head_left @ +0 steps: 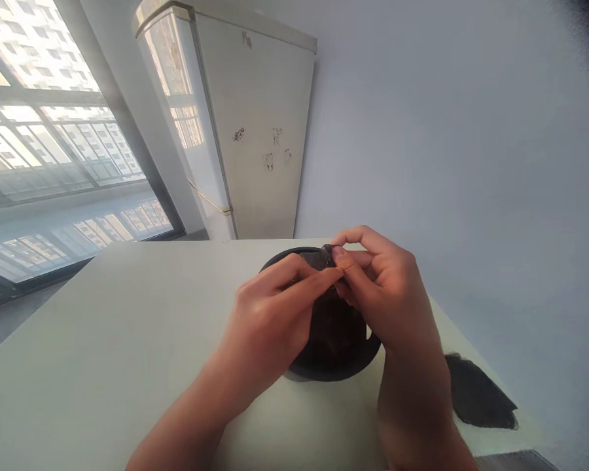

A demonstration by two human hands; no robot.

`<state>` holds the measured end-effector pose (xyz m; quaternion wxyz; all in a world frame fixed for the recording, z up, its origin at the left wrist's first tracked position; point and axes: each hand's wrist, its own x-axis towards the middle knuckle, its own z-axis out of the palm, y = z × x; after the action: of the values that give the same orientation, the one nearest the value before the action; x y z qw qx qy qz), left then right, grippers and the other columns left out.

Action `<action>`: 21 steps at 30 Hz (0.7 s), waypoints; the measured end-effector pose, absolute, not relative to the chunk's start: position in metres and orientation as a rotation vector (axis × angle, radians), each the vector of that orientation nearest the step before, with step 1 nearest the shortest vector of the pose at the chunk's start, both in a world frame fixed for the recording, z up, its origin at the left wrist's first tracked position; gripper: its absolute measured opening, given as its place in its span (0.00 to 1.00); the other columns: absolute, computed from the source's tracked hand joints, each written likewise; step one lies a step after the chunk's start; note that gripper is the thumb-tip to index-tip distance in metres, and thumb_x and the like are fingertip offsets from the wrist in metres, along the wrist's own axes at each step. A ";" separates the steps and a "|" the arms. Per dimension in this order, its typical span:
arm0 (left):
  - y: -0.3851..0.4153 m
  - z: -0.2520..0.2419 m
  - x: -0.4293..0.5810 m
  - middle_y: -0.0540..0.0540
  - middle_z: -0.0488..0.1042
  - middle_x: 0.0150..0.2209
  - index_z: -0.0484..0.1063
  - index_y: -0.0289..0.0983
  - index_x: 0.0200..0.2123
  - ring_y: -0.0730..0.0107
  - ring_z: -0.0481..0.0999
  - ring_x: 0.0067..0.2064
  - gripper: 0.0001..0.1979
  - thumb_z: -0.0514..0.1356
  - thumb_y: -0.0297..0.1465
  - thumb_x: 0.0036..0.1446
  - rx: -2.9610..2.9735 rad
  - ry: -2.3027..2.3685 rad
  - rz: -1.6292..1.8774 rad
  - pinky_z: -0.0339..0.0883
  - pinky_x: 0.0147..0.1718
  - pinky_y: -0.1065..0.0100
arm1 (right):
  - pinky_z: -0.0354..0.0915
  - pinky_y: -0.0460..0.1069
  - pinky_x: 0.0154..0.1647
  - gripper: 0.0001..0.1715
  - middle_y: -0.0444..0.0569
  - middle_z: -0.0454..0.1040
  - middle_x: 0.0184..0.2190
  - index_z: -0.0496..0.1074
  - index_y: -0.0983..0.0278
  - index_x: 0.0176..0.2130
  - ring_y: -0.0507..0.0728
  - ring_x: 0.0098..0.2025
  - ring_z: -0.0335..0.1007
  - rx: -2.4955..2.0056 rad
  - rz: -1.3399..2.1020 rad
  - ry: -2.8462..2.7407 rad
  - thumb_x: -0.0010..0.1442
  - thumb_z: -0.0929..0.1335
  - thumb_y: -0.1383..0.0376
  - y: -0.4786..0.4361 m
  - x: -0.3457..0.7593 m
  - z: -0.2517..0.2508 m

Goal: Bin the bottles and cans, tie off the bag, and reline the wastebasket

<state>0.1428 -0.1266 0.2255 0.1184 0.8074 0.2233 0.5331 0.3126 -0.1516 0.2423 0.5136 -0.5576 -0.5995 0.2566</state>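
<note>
A black round bowl-like container [341, 373] with a dark brown inside stands on the pale table, partly hidden behind my hands. Over its far side, my right hand [380, 281] pinches a small dark rounded piece [327, 252] between thumb and finger. My left hand [277, 311] reaches across the container from the left, its fingers closed and the tips meeting those of the right hand. Whatever sits between the left fingertips is hidden. The piece's exact kind is too small and dark to tell.
A dark grey flat item, perhaps a cloth [481, 392], lies by the table's right edge. The pale tabletop [127, 340] stretches to the left. Behind it stand a white refrigerator [260, 98] and a plain wall [446, 131], with a large window [53, 144] at the left.
</note>
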 end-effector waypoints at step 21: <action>-0.121 0.241 0.132 0.51 0.70 0.26 0.71 0.37 0.27 0.73 0.66 0.29 0.19 0.59 0.40 0.71 1.859 0.884 1.090 0.60 0.27 0.69 | 0.67 0.49 0.31 0.14 0.49 0.69 0.42 0.73 0.63 0.32 0.51 0.30 0.63 -1.231 0.139 -1.937 0.70 0.69 0.61 -0.169 0.314 0.247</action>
<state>0.1316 -0.1205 0.2408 0.3949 0.7332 0.3487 0.4300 0.3139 -0.1688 0.2470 0.4088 -0.4888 -0.7687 0.0551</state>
